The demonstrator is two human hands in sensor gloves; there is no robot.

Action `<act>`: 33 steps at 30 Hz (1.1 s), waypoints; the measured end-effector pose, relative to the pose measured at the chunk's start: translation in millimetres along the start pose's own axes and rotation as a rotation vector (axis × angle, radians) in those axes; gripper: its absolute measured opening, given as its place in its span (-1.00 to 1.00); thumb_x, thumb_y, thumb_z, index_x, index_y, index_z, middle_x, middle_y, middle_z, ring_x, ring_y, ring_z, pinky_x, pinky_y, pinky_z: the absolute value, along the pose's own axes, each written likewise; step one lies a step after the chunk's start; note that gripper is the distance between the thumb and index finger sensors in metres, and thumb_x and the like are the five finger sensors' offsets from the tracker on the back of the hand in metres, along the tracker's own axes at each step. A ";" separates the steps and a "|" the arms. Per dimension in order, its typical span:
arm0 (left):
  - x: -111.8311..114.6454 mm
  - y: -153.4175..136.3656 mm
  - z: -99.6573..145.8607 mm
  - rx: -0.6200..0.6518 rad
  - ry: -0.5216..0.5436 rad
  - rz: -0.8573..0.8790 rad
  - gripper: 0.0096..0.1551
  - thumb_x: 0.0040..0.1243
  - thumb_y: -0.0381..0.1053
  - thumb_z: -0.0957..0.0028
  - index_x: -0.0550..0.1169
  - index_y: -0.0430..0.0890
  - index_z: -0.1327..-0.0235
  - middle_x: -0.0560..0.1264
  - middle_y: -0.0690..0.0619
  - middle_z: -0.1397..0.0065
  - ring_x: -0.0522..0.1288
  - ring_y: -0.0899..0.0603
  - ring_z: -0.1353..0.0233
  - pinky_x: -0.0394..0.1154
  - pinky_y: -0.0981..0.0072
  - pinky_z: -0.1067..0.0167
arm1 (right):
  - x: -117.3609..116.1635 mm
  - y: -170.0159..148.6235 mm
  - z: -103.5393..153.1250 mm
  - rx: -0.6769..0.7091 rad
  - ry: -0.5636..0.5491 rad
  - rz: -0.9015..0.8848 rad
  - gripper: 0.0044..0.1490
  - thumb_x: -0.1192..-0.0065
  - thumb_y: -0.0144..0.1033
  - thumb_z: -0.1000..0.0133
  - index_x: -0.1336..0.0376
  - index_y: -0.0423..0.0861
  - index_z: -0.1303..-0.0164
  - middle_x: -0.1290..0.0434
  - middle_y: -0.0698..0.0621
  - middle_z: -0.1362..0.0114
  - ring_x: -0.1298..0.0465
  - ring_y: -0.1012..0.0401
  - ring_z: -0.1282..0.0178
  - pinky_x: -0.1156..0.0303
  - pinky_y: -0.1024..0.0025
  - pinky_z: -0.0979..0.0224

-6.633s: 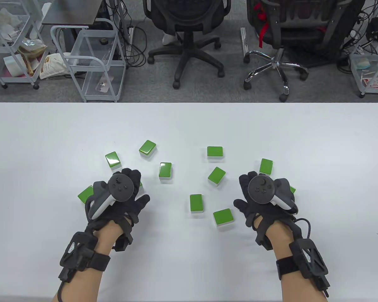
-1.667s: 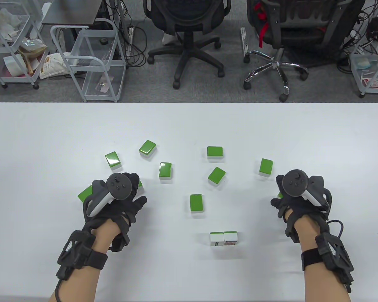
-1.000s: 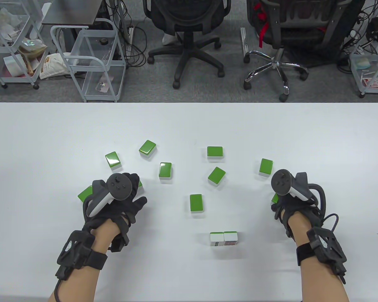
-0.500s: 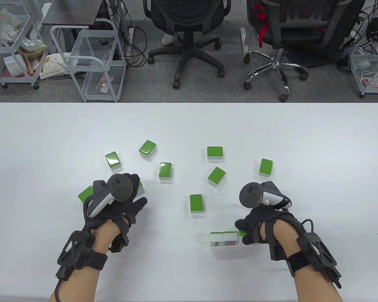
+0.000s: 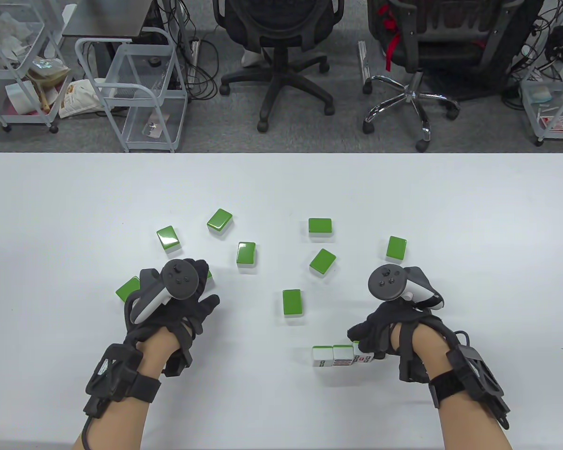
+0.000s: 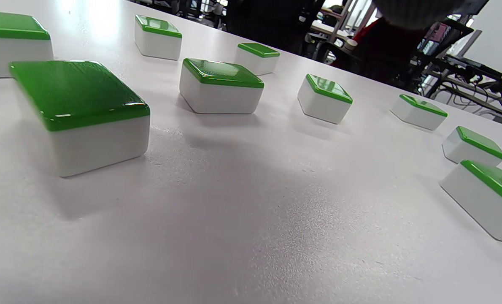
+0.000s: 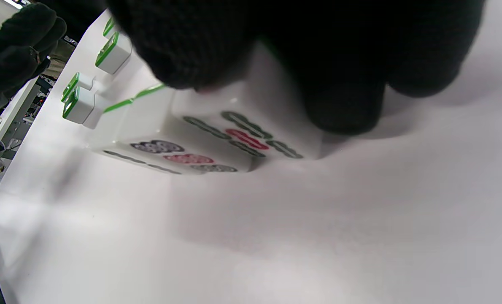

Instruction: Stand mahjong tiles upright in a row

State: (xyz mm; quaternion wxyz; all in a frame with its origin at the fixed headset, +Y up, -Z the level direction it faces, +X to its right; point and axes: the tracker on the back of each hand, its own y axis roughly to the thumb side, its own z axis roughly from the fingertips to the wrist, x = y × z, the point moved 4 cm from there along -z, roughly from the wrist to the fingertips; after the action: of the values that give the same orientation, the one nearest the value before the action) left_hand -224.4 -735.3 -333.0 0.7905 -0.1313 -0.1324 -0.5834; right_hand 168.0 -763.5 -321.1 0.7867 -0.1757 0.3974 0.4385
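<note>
Black-gloved right hand (image 5: 385, 333) gripped a third green-backed white mahjong tile (image 7: 251, 126) against the upright row (image 5: 333, 356); releasing it needed care.

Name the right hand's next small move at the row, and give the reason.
Probably let go and lift away. The right hand grips a third green-backed mahjong tile, face toward the person, standing against the two upright white-faced tiles; the row looks flush.

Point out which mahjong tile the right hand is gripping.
The tile at the right end of the upright row, beside the two standing tiles. The right hand covers its top; all others lie flat, green backs up.
</note>
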 end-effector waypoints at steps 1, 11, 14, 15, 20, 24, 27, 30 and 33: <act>-0.4 0.1 0.2 0.002 0.002 0.003 -0.03 -0.02 0.41 0.29 -0.09 0.23 -0.35 -0.13 0.13 -0.62 -0.17 -0.18 -0.65 -0.03 -0.23 -0.52 | 5.6 3.0 4.8 0.012 -0.024 -0.014 -0.25 -0.41 -0.25 0.21 -0.36 -0.23 -0.20 -0.48 -0.29 -0.30 -0.67 -0.12 -0.01 -0.57 -0.04 -0.04; -1.1 -0.2 0.6 0.001 0.006 0.010 -0.03 -0.02 0.42 0.29 -0.09 0.23 -0.35 -0.13 0.14 -0.62 -0.17 -0.18 -0.65 -0.03 -0.23 -0.52 | 64.2 22.5 51.9 -0.091 -0.537 0.211 -0.19 -0.24 -0.17 0.13 -0.20 -0.20 -0.33 -0.27 -0.31 -0.48 -0.45 -0.27 -0.32 -0.39 -0.23 -0.22; -0.6 0.1 0.2 0.001 0.007 0.006 -0.03 -0.02 0.41 0.29 -0.09 0.23 -0.35 -0.12 0.14 -0.62 -0.17 -0.18 -0.65 -0.03 -0.23 -0.52 | 63.8 16.2 55.9 -0.113 -0.664 0.282 -0.13 -0.19 -0.12 0.13 -0.09 -0.18 -0.39 -0.06 -0.32 -0.56 -0.20 -0.37 -0.47 -0.22 -0.35 -0.32; 0.2 0.1 -0.1 -0.001 0.004 0.003 -0.03 -0.02 0.41 0.29 -0.09 0.23 -0.35 -0.12 0.14 -0.62 -0.17 -0.18 -0.65 -0.03 -0.22 -0.52 | 61.6 12.9 55.1 -0.114 -0.686 0.303 -0.09 -0.17 -0.10 0.13 -0.04 -0.17 -0.41 0.02 -0.32 -0.58 -0.09 -0.39 -0.51 -0.15 -0.37 -0.35; -1.5 -2.4 -0.7 -0.003 -0.001 0.010 -0.03 -0.02 0.41 0.29 -0.09 0.23 -0.35 -0.13 0.14 -0.62 -0.17 -0.18 -0.65 -0.03 -0.23 -0.52 | 54.8 -2.5 47.5 -0.147 -0.661 0.288 0.00 -0.15 -0.02 0.13 0.08 -0.18 -0.43 0.18 -0.33 -0.58 0.13 -0.42 -0.51 0.03 -0.43 -0.37; -42.7 -21.8 8.4 -0.053 0.134 0.030 -0.08 0.04 0.35 0.27 -0.02 0.24 -0.36 -0.03 0.16 -0.63 -0.09 -0.16 -0.67 -0.01 -0.22 -0.53 | 54.0 -8.4 45.1 -0.150 -0.644 0.257 0.01 -0.13 -0.02 0.13 0.11 -0.19 -0.44 0.21 -0.34 -0.57 0.17 -0.44 -0.50 0.07 -0.45 -0.36; -63.0 -44.9 16.6 -0.125 0.137 -0.079 -0.12 0.11 0.30 0.25 0.08 0.24 -0.35 0.15 0.18 -0.61 0.12 -0.13 -0.67 0.10 -0.20 -0.52 | 55.1 -9.0 46.5 -0.154 -0.645 0.249 0.02 -0.12 -0.02 0.13 0.12 -0.20 -0.44 0.22 -0.35 -0.57 0.18 -0.44 -0.50 0.08 -0.47 -0.35; -63.2 -68.2 23.7 -0.246 0.175 -0.214 -0.11 0.12 0.38 0.30 0.15 0.22 -0.34 0.37 0.21 -0.51 0.44 -0.11 -0.53 0.30 -0.11 -0.46 | 58.4 -7.1 50.2 -0.157 -0.670 0.242 0.03 -0.13 0.00 0.13 0.11 -0.21 -0.43 0.21 -0.35 -0.57 0.17 -0.45 -0.49 0.07 -0.47 -0.35; -45.7 -73.8 21.3 -0.290 0.178 -0.220 -0.12 0.12 0.43 0.34 0.26 0.20 -0.31 0.51 0.21 -0.38 0.62 -0.09 -0.32 0.42 -0.08 -0.37 | 59.8 -6.0 53.0 -0.152 -0.680 0.229 0.03 -0.14 0.01 0.13 0.10 -0.22 -0.43 0.20 -0.36 -0.57 0.16 -0.46 -0.49 0.07 -0.47 -0.35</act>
State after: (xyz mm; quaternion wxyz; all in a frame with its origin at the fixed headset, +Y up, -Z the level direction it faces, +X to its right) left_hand -309.2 -708.1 -325.8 0.7034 -0.1764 0.0098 -0.6885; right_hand 215.9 -700.7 -335.2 0.8044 -0.0325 0.0965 0.5853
